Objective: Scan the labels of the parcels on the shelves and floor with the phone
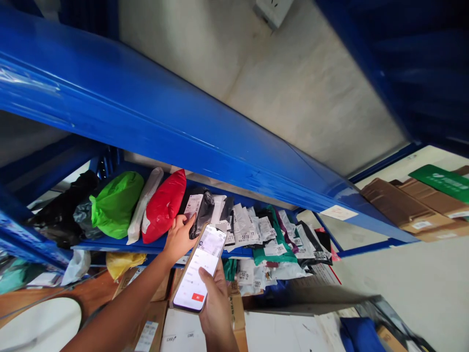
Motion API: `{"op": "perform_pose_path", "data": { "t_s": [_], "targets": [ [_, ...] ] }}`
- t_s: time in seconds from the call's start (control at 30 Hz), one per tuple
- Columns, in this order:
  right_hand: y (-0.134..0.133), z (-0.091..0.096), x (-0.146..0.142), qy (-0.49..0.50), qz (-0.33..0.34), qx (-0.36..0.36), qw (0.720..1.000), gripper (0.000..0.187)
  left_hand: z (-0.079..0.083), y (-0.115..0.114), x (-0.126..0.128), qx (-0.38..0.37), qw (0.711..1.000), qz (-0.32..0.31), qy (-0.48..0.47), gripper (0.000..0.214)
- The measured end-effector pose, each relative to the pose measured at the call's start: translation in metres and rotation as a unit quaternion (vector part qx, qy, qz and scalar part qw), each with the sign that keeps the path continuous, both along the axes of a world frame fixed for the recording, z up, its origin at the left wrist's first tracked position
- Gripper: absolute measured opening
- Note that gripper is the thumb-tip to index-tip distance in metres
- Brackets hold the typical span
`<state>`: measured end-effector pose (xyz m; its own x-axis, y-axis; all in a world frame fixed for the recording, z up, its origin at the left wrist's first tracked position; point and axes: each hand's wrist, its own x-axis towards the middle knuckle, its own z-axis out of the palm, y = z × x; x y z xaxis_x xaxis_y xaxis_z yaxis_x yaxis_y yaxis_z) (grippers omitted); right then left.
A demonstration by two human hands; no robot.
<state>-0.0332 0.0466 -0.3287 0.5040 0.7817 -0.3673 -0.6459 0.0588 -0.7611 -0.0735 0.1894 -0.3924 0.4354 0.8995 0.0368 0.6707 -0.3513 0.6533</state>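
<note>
Phone and right hand were closest: the grip was closed around the case, screen lit, thumb lying over the glass. Just beyond, the left hand reached across the front edge of the blue shelf, its fingertips at a labelled parcel and a black parcel near the middle of that edge. I could not tell whether this grip was wide or had closed on either one.

Toward the shelf's left end lay a red parcel just beside the hand, then a long white parcel, a bright green bag and a black bag. Toward the right end, white packets overlapped along the front edge, one marked 5018, with a teal bag past them.

Under the front edge, a yellow bag showed near the left end, and a cardboard box stood lower down. Farther off, brown cartons were stacked beyond the right end, and a white socket was on the wall.
</note>
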Motion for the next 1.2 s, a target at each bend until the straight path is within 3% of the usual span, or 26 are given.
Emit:
{"op": "perform_pose_path", "data": {
  "t_s": [0.27,0.5,0.8,1.0,1.1,1.2],
  "targets": [
    [0.002,0.008,-0.003,0.055,-0.02,-0.006,0.998,0.056,-0.001,0.001,0.001,0.008,1.0,-0.001,0.003,0.061],
    [0.01,-0.003,0.0,0.101,-0.075,-0.098,0.987,0.046,-0.009,0.002,0.003,0.05,0.999,0.006,-0.001,0.067],
    [0.013,-0.017,0.0,0.113,-0.055,-0.112,0.986,0.047,-0.018,0.003,0.004,0.089,0.996,0.007,-0.006,0.067],
    [0.012,-0.001,0.002,0.155,0.035,-0.038,0.986,0.043,-0.017,0.004,0.004,0.072,0.997,0.0,0.006,0.067],
    [0.009,0.004,0.002,0.139,0.061,-0.046,0.987,0.04,-0.016,0.005,0.003,0.067,0.998,-0.005,0.008,0.064],
    [0.006,-0.002,0.0,0.113,0.039,-0.085,0.989,0.039,-0.015,0.005,0.002,0.062,0.998,-0.003,0.011,0.066]
  ]
}}
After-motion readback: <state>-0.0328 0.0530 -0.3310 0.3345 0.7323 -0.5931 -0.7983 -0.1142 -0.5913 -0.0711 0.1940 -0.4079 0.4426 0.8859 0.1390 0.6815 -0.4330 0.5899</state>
